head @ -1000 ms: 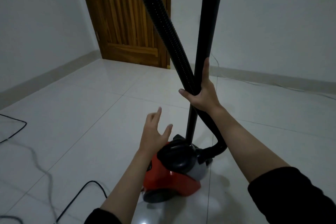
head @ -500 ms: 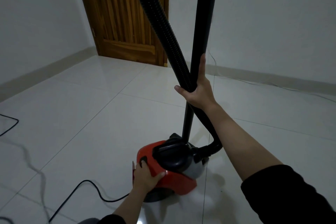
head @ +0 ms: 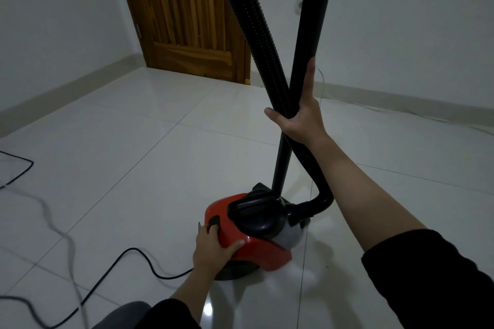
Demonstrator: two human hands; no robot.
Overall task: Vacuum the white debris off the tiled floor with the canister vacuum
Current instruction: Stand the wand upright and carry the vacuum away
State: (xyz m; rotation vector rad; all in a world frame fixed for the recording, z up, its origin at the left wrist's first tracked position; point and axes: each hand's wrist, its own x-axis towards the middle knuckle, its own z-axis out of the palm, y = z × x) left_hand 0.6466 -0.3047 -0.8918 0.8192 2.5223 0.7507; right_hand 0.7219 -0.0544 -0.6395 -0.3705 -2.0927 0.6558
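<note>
A red and black canister vacuum (head: 256, 246) sits on the white tiled floor (head: 120, 163). My left hand (head: 213, 247) rests on its rear red shell, thumb on top and fingers by the black switch (head: 213, 222). A black rigid wand (head: 310, 48) stands upright and crosses the ribbed black hose (head: 248, 21). My right hand (head: 302, 112) grips wand and hose together where they cross. I see no white debris on the tiles in view.
The vacuum's black power cord (head: 120, 267) snakes over the floor at lower left. Another cord (head: 18, 171) lies at the far left. A wooden door (head: 187, 13) stands ahead. A thin white cable (head: 401, 112) runs along the right wall's skirting.
My left hand dropped from mid-air onto the back of the canister and now sits by its switch. My right hand kept its hold on wand and hose.
</note>
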